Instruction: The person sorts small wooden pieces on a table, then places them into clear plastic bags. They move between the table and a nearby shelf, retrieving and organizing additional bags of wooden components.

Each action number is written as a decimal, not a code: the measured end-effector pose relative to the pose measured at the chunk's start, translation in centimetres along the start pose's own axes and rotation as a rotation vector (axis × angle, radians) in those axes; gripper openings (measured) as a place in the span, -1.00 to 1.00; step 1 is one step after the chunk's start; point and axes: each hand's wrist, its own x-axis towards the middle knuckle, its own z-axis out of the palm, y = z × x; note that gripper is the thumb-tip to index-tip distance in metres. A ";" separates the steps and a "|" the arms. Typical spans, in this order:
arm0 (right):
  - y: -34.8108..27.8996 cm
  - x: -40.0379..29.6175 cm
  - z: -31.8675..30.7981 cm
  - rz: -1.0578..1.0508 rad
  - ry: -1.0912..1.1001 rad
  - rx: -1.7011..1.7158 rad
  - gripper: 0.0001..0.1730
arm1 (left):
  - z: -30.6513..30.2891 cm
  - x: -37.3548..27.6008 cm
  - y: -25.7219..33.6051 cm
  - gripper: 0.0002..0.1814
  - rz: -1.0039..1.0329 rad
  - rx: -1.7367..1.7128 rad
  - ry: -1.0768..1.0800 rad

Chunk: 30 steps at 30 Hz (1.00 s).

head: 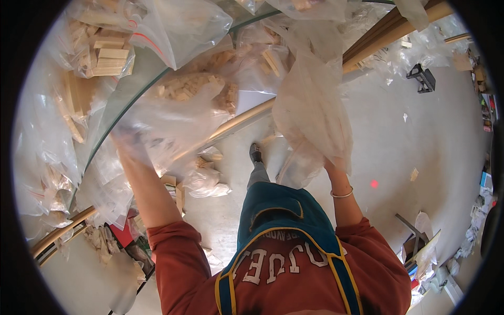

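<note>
My right hand (335,162) is at a large cloudy plastic bag (315,106) that hangs in front of the table's edge. Its folds cover most of the fingers, and the hand seems to grip the lower end. My left hand (132,136) is blurred and partly veiled by clear plastic film (177,126) over the table; its fingers cannot be made out. Just beyond it, small wooden blocks (185,88) lie in a clear bag. Another bag of pale wooden blocks (110,59) rests farther left, near a zip bag with a red seal (189,31).
A glass sheet with a green edge (134,98) crosses the wood-edged table (240,122). Below it, plastic bags (206,177) and a cardboard box (179,197) sit on the grey floor (378,130). A black stand-like object (422,78) is at right. Piled goods line the right wall.
</note>
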 end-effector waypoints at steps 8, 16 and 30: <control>-0.1 1.4 0.0 0.126 -0.080 0.291 -0.59 | -1.0 1.2 0.7 -0.41 0.055 0.003 -0.401; -5.3 0.9 0.8 -0.030 -0.251 0.767 -0.72 | 2.7 -7.3 -1.9 0.09 -0.298 -0.440 -1.285; -11.3 -1.6 0.5 -0.318 -0.586 0.429 -0.43 | -2.7 -12.7 -5.8 -0.38 -0.131 -0.235 -0.711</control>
